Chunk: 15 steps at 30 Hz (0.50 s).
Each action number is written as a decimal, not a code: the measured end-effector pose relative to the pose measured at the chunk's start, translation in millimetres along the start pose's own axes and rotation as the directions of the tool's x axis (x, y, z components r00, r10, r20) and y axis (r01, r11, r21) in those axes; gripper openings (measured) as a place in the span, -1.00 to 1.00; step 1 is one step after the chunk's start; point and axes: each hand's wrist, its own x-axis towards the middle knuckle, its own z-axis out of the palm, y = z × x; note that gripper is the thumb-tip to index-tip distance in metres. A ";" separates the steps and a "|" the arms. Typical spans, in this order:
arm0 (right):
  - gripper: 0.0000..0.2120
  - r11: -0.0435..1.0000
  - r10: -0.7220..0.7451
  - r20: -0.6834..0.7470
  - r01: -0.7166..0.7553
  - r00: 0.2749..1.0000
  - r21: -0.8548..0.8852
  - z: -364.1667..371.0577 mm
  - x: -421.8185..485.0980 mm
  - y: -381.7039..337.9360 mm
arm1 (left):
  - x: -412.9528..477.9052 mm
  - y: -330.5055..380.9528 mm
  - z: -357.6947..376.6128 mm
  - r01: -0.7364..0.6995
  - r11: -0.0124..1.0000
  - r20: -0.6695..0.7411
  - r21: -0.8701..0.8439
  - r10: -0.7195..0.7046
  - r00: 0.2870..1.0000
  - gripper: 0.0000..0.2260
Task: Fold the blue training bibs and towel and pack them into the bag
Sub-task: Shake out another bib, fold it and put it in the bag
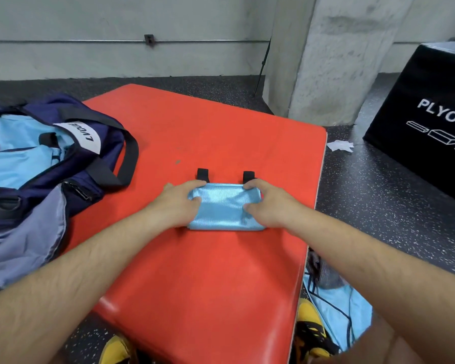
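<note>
A folded light-blue bib [225, 208] lies as a small rectangle on the red mat [208, 271], with two black strap tabs sticking out at its far edge. My left hand [177, 202] grips its left end, fingers curled over the far corner and thumb on top. My right hand [268, 203] grips its right end the same way. A navy duffel bag [63, 158] lies open at the left, with light-blue fabric [19, 158] inside it. More light-blue cloth with a dark cord [344, 316] lies on the floor at the lower right.
A black plyo box [428, 119] stands at the right on the speckled floor. A crumpled white scrap [339, 145] lies beside the mat's far right corner. A concrete pillar [334, 56] rises behind. Yellow shoes [310, 329] show at the near edge.
</note>
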 end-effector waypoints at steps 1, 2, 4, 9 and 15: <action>-0.61 0.996 0.014 0.011 -0.015 1.000 0.089 -0.1 0.8 -0.8 | -0.4 1.7 -3.8 0.010 0.998 0.026 -0.060 -0.008 1.000 -0.58; -0.63 0.984 0.034 0.031 -0.039 0.999 0.176 -0.1 1.0 -1.9 | -1.6 2.8 -7.0 0.027 0.991 0.055 -0.133 -0.020 0.998 -0.57; -0.66 0.946 0.077 0.100 -0.105 0.992 0.306 -3.1 -1.4 -5.7 | -5.4 4.0 -13.1 0.094 0.963 0.134 -0.252 -0.061 0.989 -0.59; -0.75 0.910 0.110 0.327 -0.228 0.939 0.347 -17.2 -13.4 -13.4 | -22.5 1.1 -24.3 0.168 0.951 0.303 -0.262 -0.084 0.949 -0.72; -0.84 0.941 0.115 0.496 -0.254 0.861 0.222 -22.9 -24.0 -21.1 | -46.9 -4.8 -40.2 0.248 0.910 0.378 -0.331 -0.113 0.919 -0.75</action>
